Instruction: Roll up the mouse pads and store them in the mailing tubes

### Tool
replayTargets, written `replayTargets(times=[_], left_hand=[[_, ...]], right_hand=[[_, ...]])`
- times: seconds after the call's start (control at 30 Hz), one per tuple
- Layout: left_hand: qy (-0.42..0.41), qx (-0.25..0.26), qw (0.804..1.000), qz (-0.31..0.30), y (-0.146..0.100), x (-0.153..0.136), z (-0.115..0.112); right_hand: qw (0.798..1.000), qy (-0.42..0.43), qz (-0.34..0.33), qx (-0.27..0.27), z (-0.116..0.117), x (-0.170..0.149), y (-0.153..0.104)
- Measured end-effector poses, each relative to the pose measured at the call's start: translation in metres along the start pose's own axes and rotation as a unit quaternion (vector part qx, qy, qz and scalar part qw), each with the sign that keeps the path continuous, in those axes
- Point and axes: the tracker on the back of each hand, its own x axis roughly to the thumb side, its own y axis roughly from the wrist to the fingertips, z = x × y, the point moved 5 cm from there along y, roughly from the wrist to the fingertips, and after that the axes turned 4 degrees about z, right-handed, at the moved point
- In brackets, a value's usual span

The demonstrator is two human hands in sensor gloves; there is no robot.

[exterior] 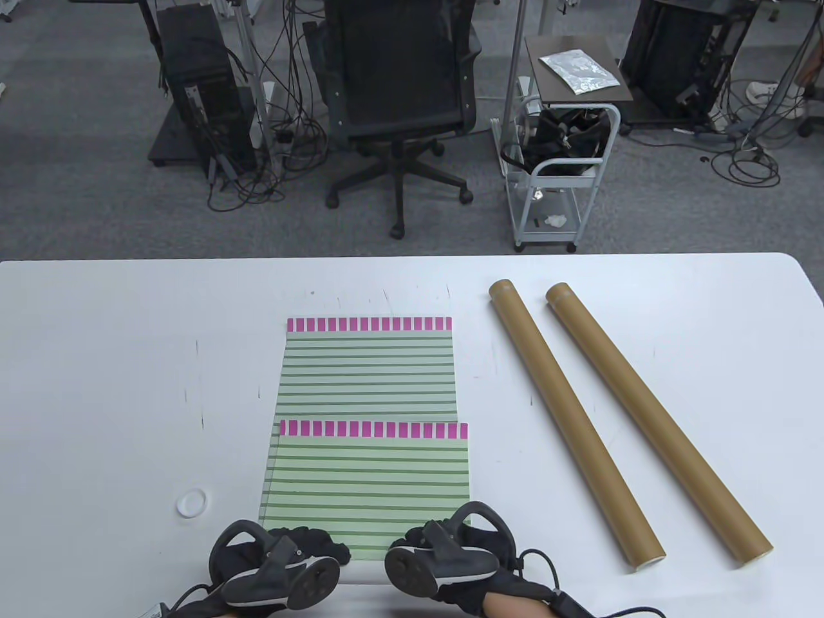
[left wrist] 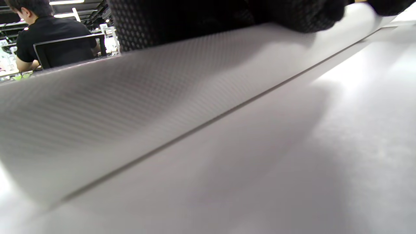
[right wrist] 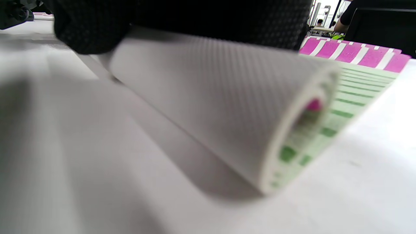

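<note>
Two green-striped mouse pads with pink-checked far edges lie overlapped mid-table: the near pad (exterior: 370,489) on top of the far pad (exterior: 370,370). The near pad's front edge is curled into a roll (right wrist: 227,107), white textured underside outward; it also shows in the left wrist view (left wrist: 136,97). My left hand (exterior: 302,547) and right hand (exterior: 450,537) both rest on this roll and grip it from above. Two brown mailing tubes (exterior: 573,418) (exterior: 656,418) lie diagonally to the right, their near ends open.
A small white ring-shaped cap (exterior: 192,502) lies left of the pads. Beyond the table's far edge stand an office chair (exterior: 399,96), a white cart (exterior: 560,167) and cabled equipment on the floor.
</note>
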Motion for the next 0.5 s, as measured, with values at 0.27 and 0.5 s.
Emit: replayTargets(times=[0.27,0.5], left_hand=[[0.01,0.014,0.999,0.029,0.002,-0.005,0.003],[0.043,0.048,0.998,0.025,-0.002,-0.002,0.009]], right_hand=[[1.0,-0.008,0.001,-0.027,-0.005,0.004,0.003],[1.0,0.008,0.015,-0.017,-0.001,-0.002,0.004]])
